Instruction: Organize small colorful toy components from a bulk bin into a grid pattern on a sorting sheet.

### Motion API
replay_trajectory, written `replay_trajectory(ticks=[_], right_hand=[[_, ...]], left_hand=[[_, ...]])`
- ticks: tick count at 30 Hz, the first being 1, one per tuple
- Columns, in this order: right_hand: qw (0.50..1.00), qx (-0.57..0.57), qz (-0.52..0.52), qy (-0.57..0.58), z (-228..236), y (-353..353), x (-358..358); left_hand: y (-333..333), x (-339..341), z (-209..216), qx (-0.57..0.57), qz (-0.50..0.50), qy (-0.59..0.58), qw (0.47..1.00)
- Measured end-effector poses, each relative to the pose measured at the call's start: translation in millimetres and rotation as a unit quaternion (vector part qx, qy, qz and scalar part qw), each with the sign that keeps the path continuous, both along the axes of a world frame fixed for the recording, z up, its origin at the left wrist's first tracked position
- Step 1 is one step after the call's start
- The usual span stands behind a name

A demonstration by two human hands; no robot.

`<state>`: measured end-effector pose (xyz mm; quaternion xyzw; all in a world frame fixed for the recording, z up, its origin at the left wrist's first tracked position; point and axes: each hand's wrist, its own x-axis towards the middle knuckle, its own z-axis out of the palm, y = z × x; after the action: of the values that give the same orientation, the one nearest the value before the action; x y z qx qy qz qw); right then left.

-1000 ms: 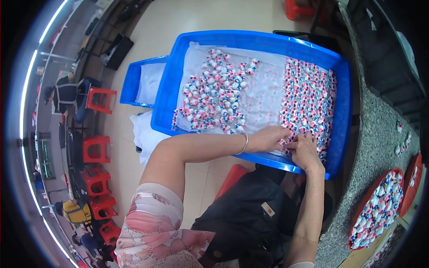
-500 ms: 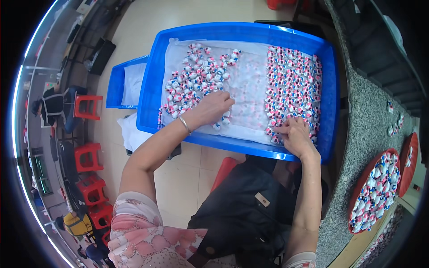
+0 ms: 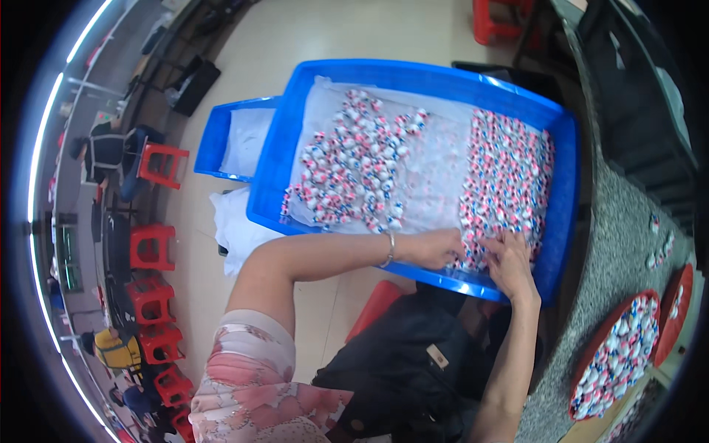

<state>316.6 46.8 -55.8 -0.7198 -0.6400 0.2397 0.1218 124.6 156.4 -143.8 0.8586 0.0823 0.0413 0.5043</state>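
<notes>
A blue plastic bin (image 3: pixel 384 71) lined with a thin white sheet (image 3: pixel 436 162) lies before me. Small white, pink and blue figurines are in it: a loose heap (image 3: pixel 343 173) on the left, close-packed rows (image 3: pixel 506 177) on the right. At the near left corner of the rows is my left hand (image 3: pixel 434 247), its fingers pinched together; whatever sits between them is hidden. My right hand (image 3: pixel 511 267) rests on the near end of the rows, fingers bent and closed over the figurines there. I cannot make out what it grips.
A smaller blue bin (image 3: pixel 214 140) stands beyond the left side. On the speckled counter (image 3: pixel 628 214) at right are a red tray (image 3: pixel 580 376) heaped with figurines and some loose ones (image 3: pixel 657 251). Red stools (image 3: pixel 153 247) and seated people line the left. A black bag (image 3: pixel 399 354) lies below my arms.
My left hand has moved right, from the loose heap across the sheet to the rows beside my right hand. The whole view has shifted, with the bin now lower and farther right.
</notes>
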Motion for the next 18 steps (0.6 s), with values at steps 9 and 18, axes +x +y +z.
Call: replay_trajectory(ticks=[9,18], right_hand=[[1.000,-0.003,-0.010,0.026,7,8,-4],[0.990,0.121,0.019,0.076,-4,68,-19]], left_hand=[[16,7,28,0.013,0.031,0.038,0.999],[161,-45,30,0.398,0.222,0.141,0.879]])
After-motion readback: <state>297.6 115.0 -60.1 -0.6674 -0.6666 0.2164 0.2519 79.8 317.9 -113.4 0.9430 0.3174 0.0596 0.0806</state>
